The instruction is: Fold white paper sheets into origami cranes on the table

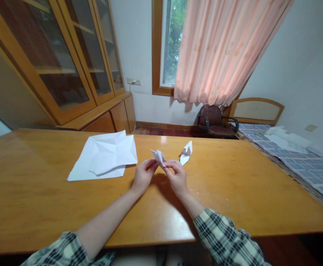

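Both the left hand (pixel 144 176) and the right hand (pixel 178 180) have their fingers closed on one small folded paper (pixel 158 156), pinching it from either side at its lower end. Its pointed flaps stick up and away from the person, and it is held just above the middle of the desk (pixel 39 210), with a shadow below the right hand. Just beyond that hand, apart from it, lies a folded piece (pixel 186 158), white at its pointed ends and brownish in the middle. Tiny white specks (pixel 227 202) dot the desk to the right of the right forearm. Near the left hand, a creased sheet (pixel 106 157) lies on top of a flatter sheet (pixel 80 170). Checked sleeves (pixel 222 231) cover both upper arms. Past the far edge stand a cabinet (pixel 93 98) on the left, a chair (pixel 212 115) under a pink curtain (pixel 219 48), and a bed (pixel 283 159) with white papers (pixel 289 138) on it.
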A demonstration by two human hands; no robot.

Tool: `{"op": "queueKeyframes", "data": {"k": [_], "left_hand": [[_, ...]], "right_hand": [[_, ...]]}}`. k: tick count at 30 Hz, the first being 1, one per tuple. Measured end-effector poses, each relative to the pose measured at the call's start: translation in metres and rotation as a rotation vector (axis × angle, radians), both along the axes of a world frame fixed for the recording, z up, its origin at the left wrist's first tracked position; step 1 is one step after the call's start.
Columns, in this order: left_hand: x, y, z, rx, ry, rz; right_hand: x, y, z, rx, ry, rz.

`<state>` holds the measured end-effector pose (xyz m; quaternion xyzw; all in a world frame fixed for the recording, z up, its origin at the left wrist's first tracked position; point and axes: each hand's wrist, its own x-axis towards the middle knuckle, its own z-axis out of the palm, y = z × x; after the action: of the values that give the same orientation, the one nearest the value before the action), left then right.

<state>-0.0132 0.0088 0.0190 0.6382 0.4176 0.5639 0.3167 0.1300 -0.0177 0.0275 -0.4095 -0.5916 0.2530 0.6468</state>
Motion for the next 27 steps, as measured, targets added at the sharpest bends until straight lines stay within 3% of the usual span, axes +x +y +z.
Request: {"op": "queueKeyframes", "data": {"k": [6, 13, 17, 22, 27], "left_hand": [[-0.002, 0.002, 0.003, 0.004, -0.024, -0.113], [-0.008, 0.002, 0.012, 0.017, -0.007, -0.199], [-0.010, 0.002, 0.010, -0.009, 0.002, -0.238], [-0.010, 0.000, 0.008, -0.002, 0.013, -0.264], [-0.014, -0.001, 0.014, 0.077, 0.074, -0.219]], "right_hand": [[0.003, -0.003, 0.004, 0.058, -0.075, 0.005], [0.007, 0.003, 0.002, -0.047, 0.046, 0.121], [0.010, 0.004, 0.002, -0.088, -0.005, 0.120], [0.015, 0.003, 0.006, 0.034, -0.071, 0.032], [0.017, 0.001, 0.010, 0.079, -0.116, 0.087]]}}
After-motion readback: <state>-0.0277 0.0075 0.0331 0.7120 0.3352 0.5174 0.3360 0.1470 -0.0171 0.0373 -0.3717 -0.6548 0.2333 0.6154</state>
